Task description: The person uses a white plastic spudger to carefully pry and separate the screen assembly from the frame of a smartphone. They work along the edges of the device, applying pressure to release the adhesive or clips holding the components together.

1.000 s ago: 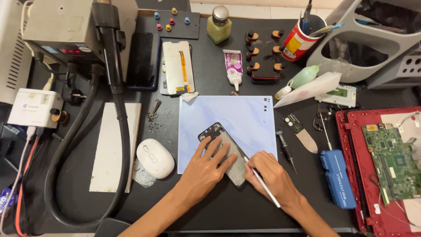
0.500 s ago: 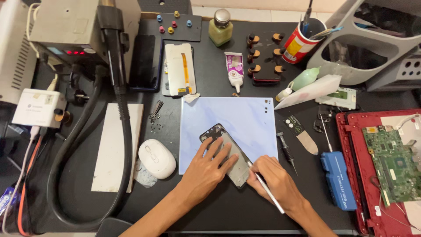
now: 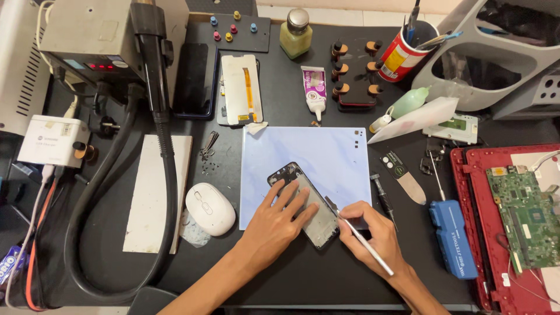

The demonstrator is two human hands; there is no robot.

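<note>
A dark opened phone frame lies at an angle on the pale blue work mat. My left hand rests flat on the frame's left side, fingers spread, pressing it down. My right hand grips a thin silver tool like a pen; its tip touches the frame's right edge near the middle.
A white mouse sits left of the mat beside a white slab. A hot-air station with a black hose stands at the back left. A blue screwdriver case and a red laptop shell with a circuit board lie right.
Both hands stay on the phone frame with only slight shifts. The camera view has drifted a little; the tool tip stays at the frame's right edge.
</note>
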